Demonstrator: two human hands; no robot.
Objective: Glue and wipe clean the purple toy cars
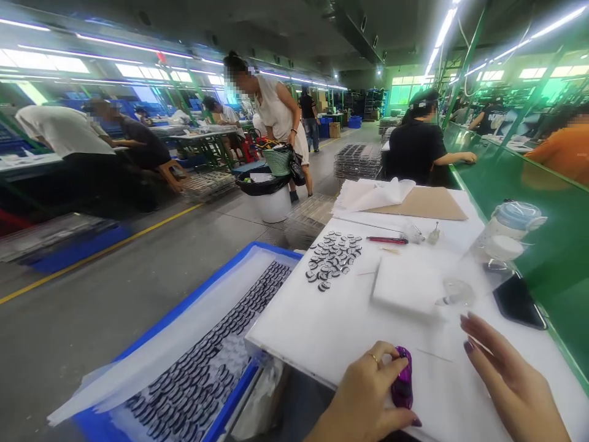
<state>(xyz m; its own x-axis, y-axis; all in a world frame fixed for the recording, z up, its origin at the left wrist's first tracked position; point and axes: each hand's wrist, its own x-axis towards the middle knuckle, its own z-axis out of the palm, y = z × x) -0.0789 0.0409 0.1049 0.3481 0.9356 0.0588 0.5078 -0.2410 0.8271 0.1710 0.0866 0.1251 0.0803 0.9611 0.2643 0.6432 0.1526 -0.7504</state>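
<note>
My left hand [368, 393] is at the bottom of the view, its fingers curled round a small shiny purple piece [403, 383] that rests on the white table top [331, 319]. A ring shows on one finger. My right hand [506, 374] hovers just to the right, fingers stretched out and apart, holding nothing. Farther up the table lies a cluster of several small dark round pieces [334, 258]. A white foam pad [405, 285] sits between that cluster and my hands.
A blue crate [193, 356] with rows of dark pieces stands left of the table. A red-handled tool [386, 240], a black phone [518, 301], a lidded bottle [510, 230] and cardboard [423, 202] lie farther off. A green conveyor [543, 245] runs on the right. Other people work beyond.
</note>
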